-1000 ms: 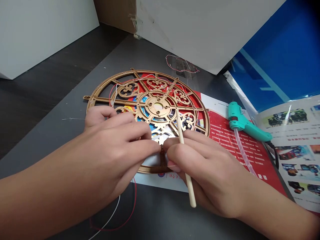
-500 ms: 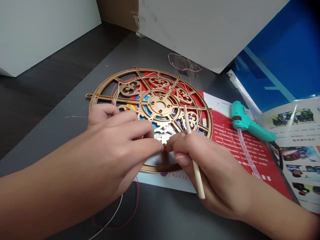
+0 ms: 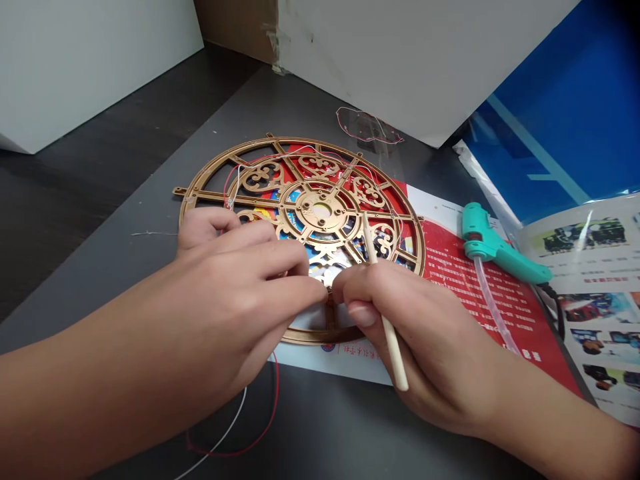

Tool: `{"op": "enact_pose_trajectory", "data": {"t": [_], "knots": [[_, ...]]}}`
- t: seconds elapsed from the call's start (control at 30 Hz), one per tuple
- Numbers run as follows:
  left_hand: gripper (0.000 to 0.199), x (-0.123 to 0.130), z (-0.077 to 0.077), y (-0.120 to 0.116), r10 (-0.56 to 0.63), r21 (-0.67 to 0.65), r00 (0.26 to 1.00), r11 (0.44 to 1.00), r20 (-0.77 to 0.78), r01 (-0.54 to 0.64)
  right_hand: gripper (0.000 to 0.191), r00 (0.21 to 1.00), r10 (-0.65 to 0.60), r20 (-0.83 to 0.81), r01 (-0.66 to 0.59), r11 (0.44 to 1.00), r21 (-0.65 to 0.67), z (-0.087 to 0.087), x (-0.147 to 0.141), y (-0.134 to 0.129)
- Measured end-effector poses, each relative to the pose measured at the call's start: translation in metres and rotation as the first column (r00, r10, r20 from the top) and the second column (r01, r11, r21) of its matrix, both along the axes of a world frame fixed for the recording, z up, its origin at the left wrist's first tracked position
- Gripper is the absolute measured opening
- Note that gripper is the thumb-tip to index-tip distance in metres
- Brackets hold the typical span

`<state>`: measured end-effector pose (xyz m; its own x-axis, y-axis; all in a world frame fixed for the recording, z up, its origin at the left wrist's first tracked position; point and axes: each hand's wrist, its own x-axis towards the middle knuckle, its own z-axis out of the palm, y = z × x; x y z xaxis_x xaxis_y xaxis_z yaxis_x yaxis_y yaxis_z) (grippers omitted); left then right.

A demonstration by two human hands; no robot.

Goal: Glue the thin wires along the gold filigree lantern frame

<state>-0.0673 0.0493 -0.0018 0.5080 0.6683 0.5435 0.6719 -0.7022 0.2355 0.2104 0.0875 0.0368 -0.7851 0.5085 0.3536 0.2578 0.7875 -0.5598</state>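
A gold-coloured round wheel frame (image 3: pixel 330 337) with spokes and scrollwork lies in front of me. My left hand (image 3: pixel 240 280) rests over its near left part, fingers bent, index fingertip close to a spoke at the near rim. What its fingers pinch is hidden. My right hand (image 3: pixel 415 320) is closed around a pale wooden stick (image 3: pixel 395 350), which slants up over the wheel; its index fingertip almost meets my left fingertip at that spoke. Thin red and white wires (image 3: pixel 276 393) loop out below my left hand, and more wire runs along the wheel's far side.
A teal glue gun (image 3: pixel 505 250) with a clear glue stick (image 3: pixel 493 303) lies at the right on a red and white printed sheet (image 3: pixel 460 287). Another wire loop (image 3: pixel 367 138) lies behind the wheel. White boxes (image 3: pixel 380 60) stand at the back, beside a blue panel (image 3: pixel 575 100).
The wooden stick has tilted slightly, its upper end shifting a little left and its lower end rising a little. My left hand stays almost in place.
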Motion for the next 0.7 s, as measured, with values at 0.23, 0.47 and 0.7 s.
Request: {"op": "enact_pose_trajectory", "data": {"t": [0.23, 0.47, 0.7], "knots": [[0.033, 0.0005, 0.0006, 0.001, -0.003, 0.011, 1.0, 1.0, 0.004, 0.003, 0.024, 0.999, -0.046, -0.007, 0.046, 0.999, 0.014, -0.0014, -0.0004, 0.0004], [0.035, 0.0001, 0.0019, 0.0, -0.003, 0.001, 1.0, 1.0, 0.003, 0.003, 0.023, 0.999, -0.037, 0.008, 0.036, 0.999, 0.007, -0.0003, -0.0009, 0.0018], [0.038, -0.001, -0.0017, 0.0006, 0.006, 0.021, 1.0, 1.0, -0.007, -0.006, 0.029, 0.995, -0.097, 0.019, 0.097, 0.995, -0.007, 0.0043, -0.0076, -0.0025]]}}
